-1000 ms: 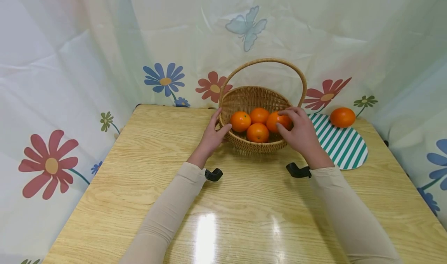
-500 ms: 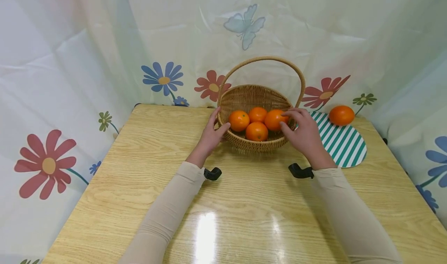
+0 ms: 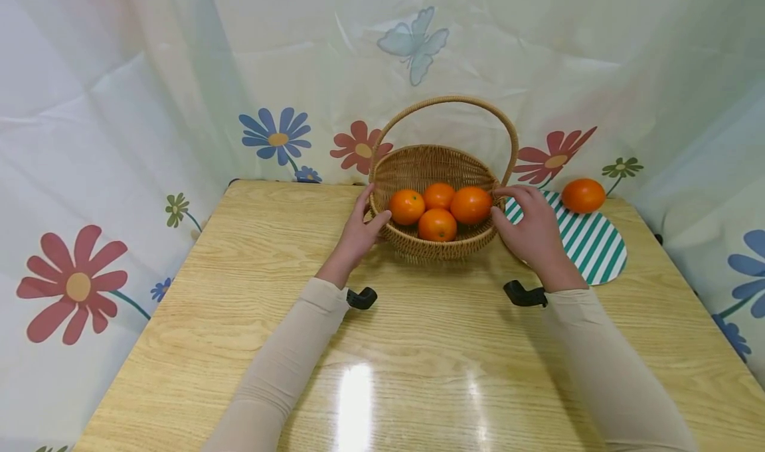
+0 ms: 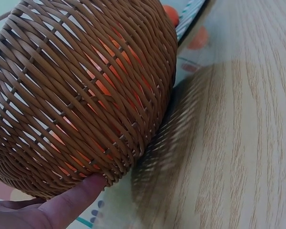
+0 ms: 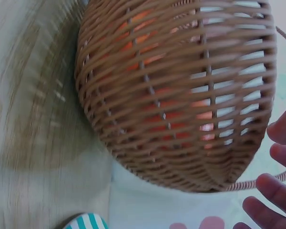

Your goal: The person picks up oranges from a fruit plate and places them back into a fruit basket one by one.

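Note:
A wicker basket (image 3: 442,245) with a tall arched handle stands at the back of the wooden table. Several oranges sit inside it, one of them (image 3: 471,205) at the right side. At the basket's left end, my left hand (image 3: 357,229) holds the rim, thumb at the front edge. The left wrist view shows a fingertip (image 4: 96,181) against the outer weave. My right hand (image 3: 532,229) is at the right rim with fingers spread and no fruit held; fingers (image 5: 275,191) appear beside the weave in the right wrist view. Gaps in the weave reveal orange (image 4: 112,71).
Right of the basket lies a green-and-white striped round mat (image 3: 597,253). Another orange (image 3: 583,195) rests on its back edge. A flower-printed curtain (image 3: 299,54) hangs behind the wooden table (image 3: 418,346).
My right hand has let go of the right-hand orange and drawn back rightward to the basket's rim. The left hand stays at the left end. The view has shifted slightly.

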{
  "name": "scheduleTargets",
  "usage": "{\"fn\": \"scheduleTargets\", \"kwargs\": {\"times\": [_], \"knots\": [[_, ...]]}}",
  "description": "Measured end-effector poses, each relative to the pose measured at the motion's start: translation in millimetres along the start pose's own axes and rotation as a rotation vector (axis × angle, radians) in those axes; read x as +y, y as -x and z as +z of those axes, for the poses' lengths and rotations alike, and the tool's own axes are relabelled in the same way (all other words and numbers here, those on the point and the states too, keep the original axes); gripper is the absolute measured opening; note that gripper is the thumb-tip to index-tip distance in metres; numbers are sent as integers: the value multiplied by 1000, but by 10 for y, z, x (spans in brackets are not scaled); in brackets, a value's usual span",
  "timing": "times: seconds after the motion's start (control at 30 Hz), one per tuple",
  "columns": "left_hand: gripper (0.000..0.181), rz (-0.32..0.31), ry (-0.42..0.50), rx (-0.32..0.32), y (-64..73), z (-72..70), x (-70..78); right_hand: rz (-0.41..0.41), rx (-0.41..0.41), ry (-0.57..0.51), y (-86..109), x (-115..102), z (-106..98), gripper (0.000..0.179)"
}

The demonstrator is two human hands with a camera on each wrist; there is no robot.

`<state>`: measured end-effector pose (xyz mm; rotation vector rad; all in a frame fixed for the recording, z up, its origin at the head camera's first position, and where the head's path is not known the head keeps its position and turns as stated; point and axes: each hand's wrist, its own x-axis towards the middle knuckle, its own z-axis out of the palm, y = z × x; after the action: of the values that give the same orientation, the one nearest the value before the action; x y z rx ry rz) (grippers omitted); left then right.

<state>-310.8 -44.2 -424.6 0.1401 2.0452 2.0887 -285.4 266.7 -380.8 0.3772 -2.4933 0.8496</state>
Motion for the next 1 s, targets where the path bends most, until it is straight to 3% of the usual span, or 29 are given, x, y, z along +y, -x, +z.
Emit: {"fn": "scheduleTargets", "kwargs": {"times": [0.5, 1.0], "knots": [[67, 53, -11, 63, -28, 31, -100, 69, 55, 36, -94, 327, -136, 35], [66, 47, -29, 80, -48, 23, -125, 252, -22, 89, -229, 716, -244, 48]]}}
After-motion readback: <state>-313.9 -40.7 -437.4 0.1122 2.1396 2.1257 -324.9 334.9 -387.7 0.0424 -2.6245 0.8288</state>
